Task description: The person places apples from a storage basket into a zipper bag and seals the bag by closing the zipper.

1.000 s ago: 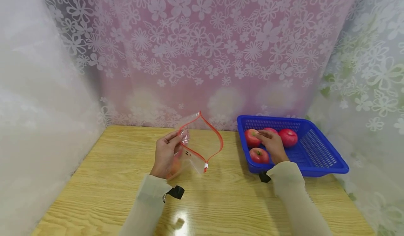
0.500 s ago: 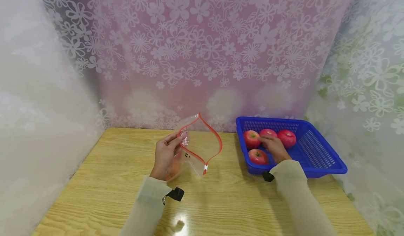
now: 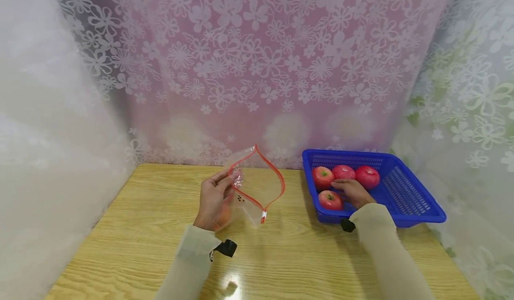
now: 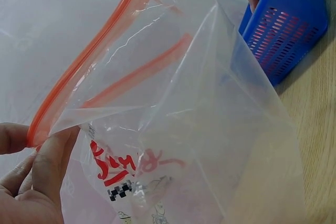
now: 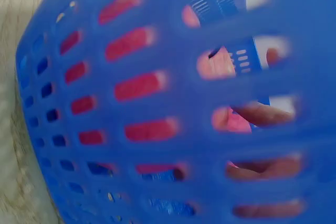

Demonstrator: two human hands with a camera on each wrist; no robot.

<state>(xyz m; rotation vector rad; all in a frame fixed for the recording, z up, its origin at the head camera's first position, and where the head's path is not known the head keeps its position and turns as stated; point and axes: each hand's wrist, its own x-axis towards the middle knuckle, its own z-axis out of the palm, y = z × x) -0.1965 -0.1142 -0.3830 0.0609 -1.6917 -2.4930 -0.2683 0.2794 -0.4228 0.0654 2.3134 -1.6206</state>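
Note:
A clear zip bag [image 3: 250, 205] with an orange-red rim and a white slider hangs with its mouth spread wide. My left hand [image 3: 210, 199] pinches its left rim between thumb and fingers. Something reddish-orange shows low in the bag, partly hidden by the hand. Inside the blue basket [image 3: 413, 217], my right hand [image 3: 354, 193] reaches among the apples with fingers extended and holds none. Its fingertips lie beside the back-left apple [image 3: 321, 177] and above the front-left apple [image 3: 330, 200]. In the right wrist view, the basket wall [image 5: 205, 98] covers most of the hand.
Two more red apples, a middle one [image 3: 343, 172] and a right one [image 3: 367, 177], sit at the basket's back. The wooden table [image 3: 289, 255] carries everything. A pink floral curtain [image 3: 257, 90] hangs behind, with pale sheets at both sides.
My right hand has come off the back-left apple and drawn slightly right and toward me, uncovering the apples behind. The left hand and bag stay nearly still.

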